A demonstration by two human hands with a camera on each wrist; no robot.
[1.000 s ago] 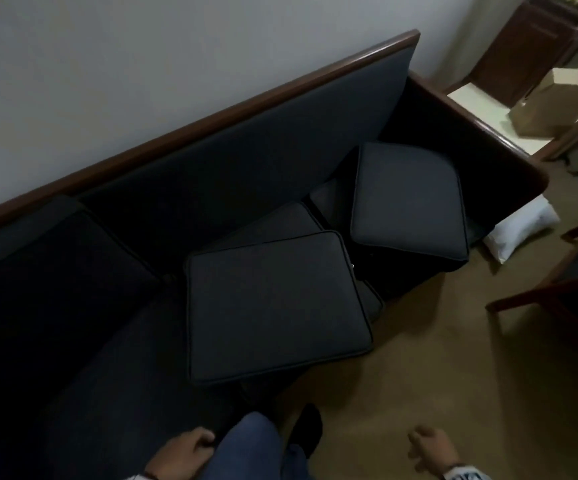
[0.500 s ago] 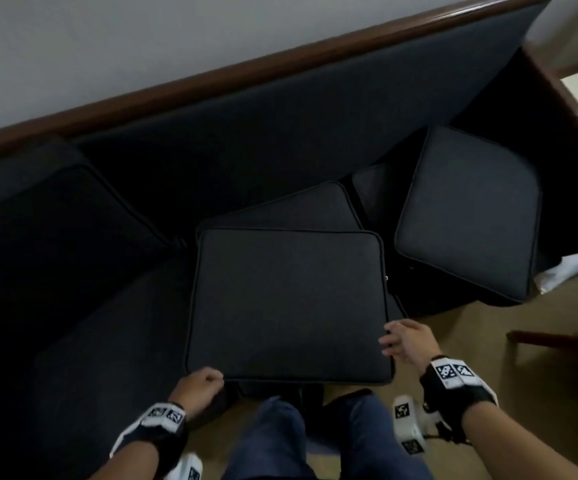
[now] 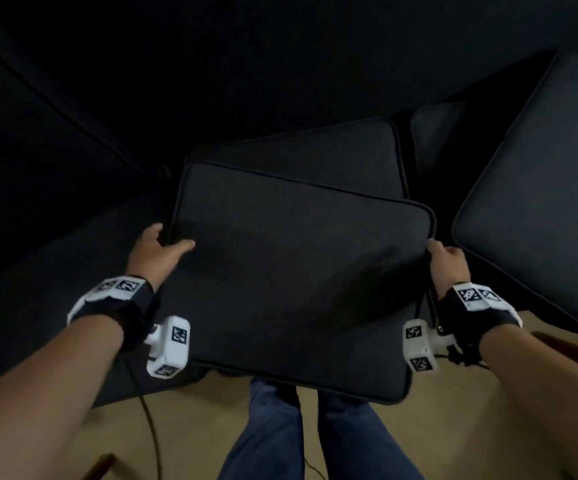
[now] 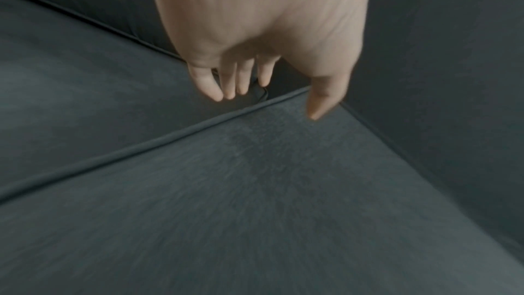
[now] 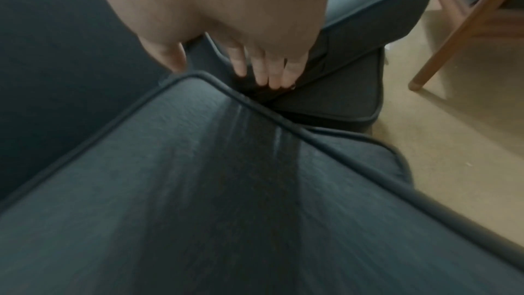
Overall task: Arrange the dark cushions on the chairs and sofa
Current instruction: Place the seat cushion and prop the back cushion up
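Observation:
A dark square cushion (image 3: 298, 271) with piped edges lies flat on the sofa seat (image 3: 73, 271), and its near edge overhangs the front. My left hand (image 3: 163, 247) is at its left edge. There the thumb lies on top and straight fingers (image 4: 235, 82) point down into the gap beside the piping. My right hand (image 3: 443, 258) cups the far right corner, its fingers (image 5: 263, 71) straight down the side wall. A second cushion (image 3: 315, 150) lies under it, and a third cushion (image 3: 540, 202) lies tilted to the right.
The dark sofa backrest (image 3: 211, 64) rises behind the cushions. My legs in blue jeans (image 3: 280, 427) stand on the tan floor (image 3: 488, 410) below the overhanging edge. A wooden chair leg (image 5: 453, 30) stands on the right. A thin cable (image 3: 149, 420) hangs from my left wrist.
I have leaned in closer. Both hands moved from the cushion's near corners up along its sides, the right one to the far corner. The cushion now sits slightly turned clockwise.

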